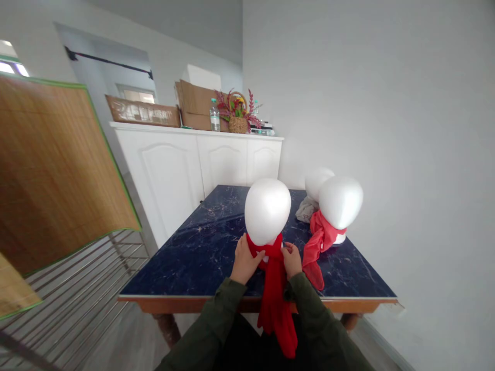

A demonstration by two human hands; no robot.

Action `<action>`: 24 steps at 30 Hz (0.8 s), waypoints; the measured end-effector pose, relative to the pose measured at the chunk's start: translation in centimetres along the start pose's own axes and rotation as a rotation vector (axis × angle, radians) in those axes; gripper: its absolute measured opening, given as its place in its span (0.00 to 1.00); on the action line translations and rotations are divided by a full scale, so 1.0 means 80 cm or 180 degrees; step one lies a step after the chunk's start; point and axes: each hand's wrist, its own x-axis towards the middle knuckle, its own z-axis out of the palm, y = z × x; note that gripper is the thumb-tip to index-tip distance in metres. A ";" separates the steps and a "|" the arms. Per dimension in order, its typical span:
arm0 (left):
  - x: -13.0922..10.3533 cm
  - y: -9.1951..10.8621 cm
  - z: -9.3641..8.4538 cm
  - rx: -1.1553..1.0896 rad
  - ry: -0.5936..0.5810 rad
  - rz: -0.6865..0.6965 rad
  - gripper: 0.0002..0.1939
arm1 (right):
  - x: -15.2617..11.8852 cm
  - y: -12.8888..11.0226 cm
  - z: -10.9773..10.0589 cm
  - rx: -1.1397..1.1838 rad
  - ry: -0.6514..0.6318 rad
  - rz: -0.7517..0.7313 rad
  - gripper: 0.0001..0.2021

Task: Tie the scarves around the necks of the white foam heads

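Red scarf (275,288) wrapped at the neck of a white foam head (267,210), near the front edge of the bench (201,252); long axis vertical, tails falling straight down past the bench edge and hanging between the two dark green sleeves; lower end pointing at the floor. Left hand (244,262) closed on the scarf at the left of the neck, fingers curled into the cloth; right hand (292,259) pinching the scarf at the right of the neck, fingertips pressed together on the fabric. Foam head upright, smooth rounded side turned toward the camera.

Just to the right, a second foam head (341,202), upright, with another red scarf (317,242) knotted at its neck, tail draped down and leftward onto the dark blue marbled top; behind it a third foam head (317,180) with a grey cloth (306,210) at its base. Beyond the bench, a white cabinet (201,159) carrying cardboard boxes (195,105), a water bottle (214,116) and a flower basket (238,114). At left, a bamboo mat (54,165) edged in green, over a metal rack (81,278).
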 end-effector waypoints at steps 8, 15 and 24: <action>-0.069 0.036 0.008 -0.0504 -0.0650 -0.0576 0.16 | -0.072 -0.023 -0.032 -0.0327 -0.0963 -0.0517 0.06; -0.043 0.030 0.019 -0.1268 -0.0364 -0.1138 0.11 | -0.063 -0.028 -0.019 -0.0042 -0.0934 0.0519 0.08; -0.060 0.033 -0.011 -0.3100 -0.0369 -0.1639 0.12 | -0.016 -0.025 0.006 0.0688 -0.0910 0.0963 0.12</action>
